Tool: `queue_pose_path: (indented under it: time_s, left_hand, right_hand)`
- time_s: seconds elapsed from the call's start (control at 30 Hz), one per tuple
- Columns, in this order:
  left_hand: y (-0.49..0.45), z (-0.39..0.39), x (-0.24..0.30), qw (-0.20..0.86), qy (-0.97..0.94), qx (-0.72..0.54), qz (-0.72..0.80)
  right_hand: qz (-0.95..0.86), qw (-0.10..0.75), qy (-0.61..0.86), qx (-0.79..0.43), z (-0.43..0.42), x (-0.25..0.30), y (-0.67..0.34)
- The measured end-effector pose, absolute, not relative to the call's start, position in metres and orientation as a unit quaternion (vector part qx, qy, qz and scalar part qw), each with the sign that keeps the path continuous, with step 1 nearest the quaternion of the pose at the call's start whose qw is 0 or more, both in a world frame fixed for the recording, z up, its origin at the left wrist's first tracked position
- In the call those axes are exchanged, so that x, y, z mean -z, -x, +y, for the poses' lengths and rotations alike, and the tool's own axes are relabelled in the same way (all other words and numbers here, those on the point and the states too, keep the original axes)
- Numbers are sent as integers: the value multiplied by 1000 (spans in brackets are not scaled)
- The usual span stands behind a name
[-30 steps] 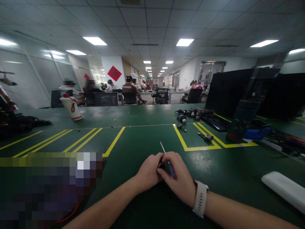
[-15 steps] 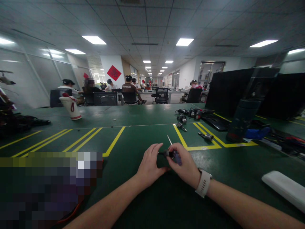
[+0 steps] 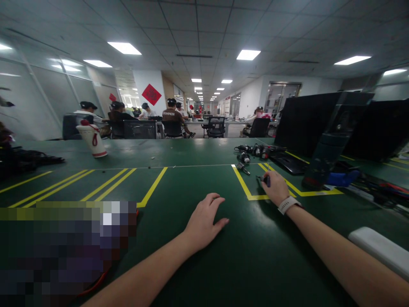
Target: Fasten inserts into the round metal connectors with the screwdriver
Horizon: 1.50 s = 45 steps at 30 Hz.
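My left hand [image 3: 203,224] hovers over the green table [image 3: 198,273], thumb and fingers apart, with nothing between them. Farther out to the right, my right hand [image 3: 276,187], wearing a pale watch at the wrist, reaches into the right yellow-taped area. Its fingers are closed around the dark purple handle of a small screwdriver [image 3: 267,181]. A dark metal piece [image 3: 259,178] shows at the fingertips; whether the hand grips it or only touches it, I cannot tell. Close by, to the upper left, lies a small metal chuck-like part [image 3: 243,169].
Several dark metal parts [image 3: 255,150] lie behind the taped area, beside a flat black device [image 3: 289,163]. A tall dark bottle [image 3: 326,155] stands right, before black monitors [image 3: 303,123]. A white box [image 3: 380,249] sits near right; a white cup-shaped container [image 3: 92,140] stands back left.
My right hand has moved away from my left hand, right and forward, to the metal part in the taped area, taking the screwdriver along. The dark piece between both hands has left that spot.
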<state>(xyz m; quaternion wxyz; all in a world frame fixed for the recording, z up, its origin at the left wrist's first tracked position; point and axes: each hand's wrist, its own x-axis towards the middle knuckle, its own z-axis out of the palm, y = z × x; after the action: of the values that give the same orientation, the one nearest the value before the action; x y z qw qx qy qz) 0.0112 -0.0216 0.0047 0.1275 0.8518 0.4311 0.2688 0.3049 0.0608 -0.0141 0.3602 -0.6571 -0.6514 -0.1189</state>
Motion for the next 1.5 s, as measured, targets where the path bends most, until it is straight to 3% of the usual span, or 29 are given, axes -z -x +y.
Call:
queue_pose_path:
  time_s: [0.27,0.47,0.73,1.07,1.27,1.5]
  left_hand:
    - [-11,-27,-8,128,-873,-230,411]
    - [-12,-26,-6,116,-879,-230,401]
    - [-13,-26,-8,118,-879,-228,403]
    - [-12,-25,-9,154,-858,-242,425]
    - [-13,-24,-9,165,-845,-259,438]
    - [-14,-23,-8,162,-844,-267,435]
  right_hand:
    - [-643,272,706,120,61,15,-305]
    - [-568,276,766,117,61,7,-328]
    - [-544,305,782,16,64,16,-348]
    - [-666,473,575,34,29,-22,-262]
    - [-764,459,454,-21,3,-11,-211]
    - [-791,420,442,-54,0,5,-203]
